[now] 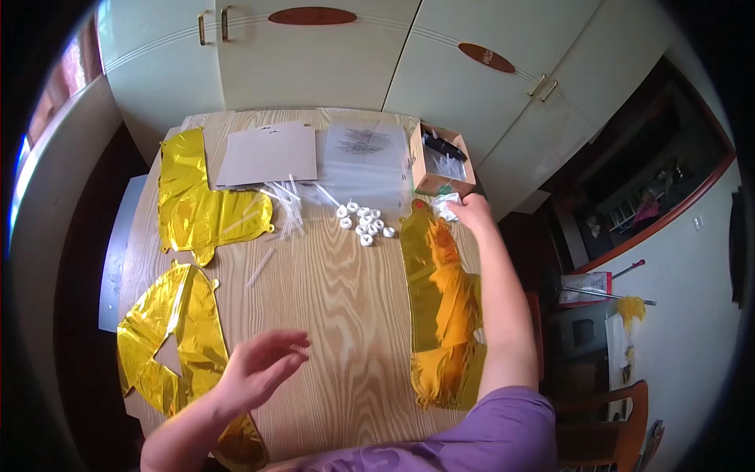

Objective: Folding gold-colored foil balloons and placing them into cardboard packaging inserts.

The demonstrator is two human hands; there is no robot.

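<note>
My right hand (472, 211) reaches to the far right of the table, its fingers closed on a crumpled white piece (446, 207) that looks like thin plastic or paper. Just below it, an orange fringed bundle (454, 295) lies over a flat gold foil sheet (422, 307). Above the near left part of the table, my left hand (266, 363) is held with its fingers stretched out and nothing in it. Beside that hand lies a flat gold foil balloon shaped like a letter A (193, 315). An L-shaped gold foil balloon (179, 208) rests farther back.
Several small white rolls (366, 223) and clear straws (287, 206) lie mid-table, with one straw (260, 267) apart. Behind them are a grey-brown card (267, 156) and a clear plastic bag (366, 157). A wooden box (422, 177) holds a black object (443, 145). Cabinets (314, 63) border the far edge.
</note>
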